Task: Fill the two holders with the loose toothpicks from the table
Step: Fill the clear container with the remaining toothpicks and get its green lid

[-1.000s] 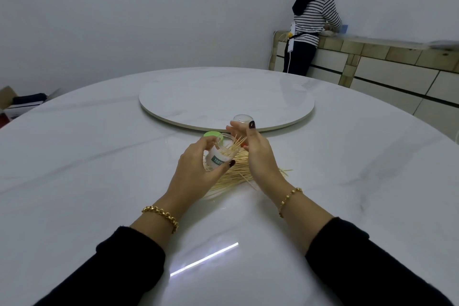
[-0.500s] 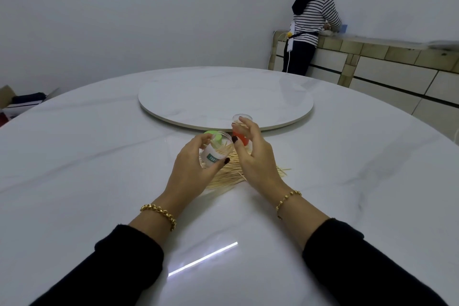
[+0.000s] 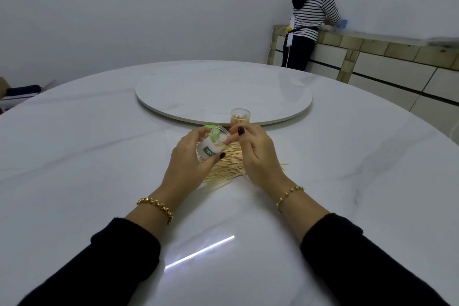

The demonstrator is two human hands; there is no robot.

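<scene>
Head camera looks down on a white marble tabletop [image 3: 99, 181]. The left grip [image 3: 190, 164] curls round a clear labelled holder [image 3: 211, 151], tilted with its mouth toward one o'clock; a few pale sticks show inside. The right grip [image 3: 258, 156] has curled fingers with the tips at that mouth, but I cannot tell whether they pinch anything. Loose toothpicks [image 3: 229, 165] lie heaped on the tabletop beneath and between both grips, at five o'clock of the held holder. A second clear holder [image 3: 240, 118] stands upright at one o'clock, just beyond the right grip, with toothpicks inside.
</scene>
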